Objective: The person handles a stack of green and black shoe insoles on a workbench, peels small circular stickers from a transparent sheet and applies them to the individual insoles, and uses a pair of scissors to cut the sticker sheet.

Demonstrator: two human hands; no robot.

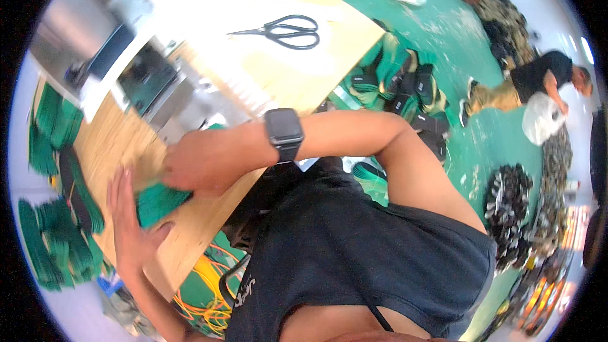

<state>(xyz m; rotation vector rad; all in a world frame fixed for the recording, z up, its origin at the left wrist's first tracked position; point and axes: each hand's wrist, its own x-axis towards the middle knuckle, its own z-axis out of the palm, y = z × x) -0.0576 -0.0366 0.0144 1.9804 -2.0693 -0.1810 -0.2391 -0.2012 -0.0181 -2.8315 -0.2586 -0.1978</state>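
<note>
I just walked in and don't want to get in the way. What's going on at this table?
A person at a wooden table has their blurred right hand at a piece of green fabric, with the left hand spread open beside it. Black-handled scissors lie on the tabletop, and stacked green fabric pieces are off to the left. Farther away on the right, a co-worker holds a white bag.

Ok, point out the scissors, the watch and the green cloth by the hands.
Scissors [265, 29], head view: near the pivot.
Watch [284, 126], head view: its screen.
Green cloth [158, 205], head view: its visible middle.
</note>
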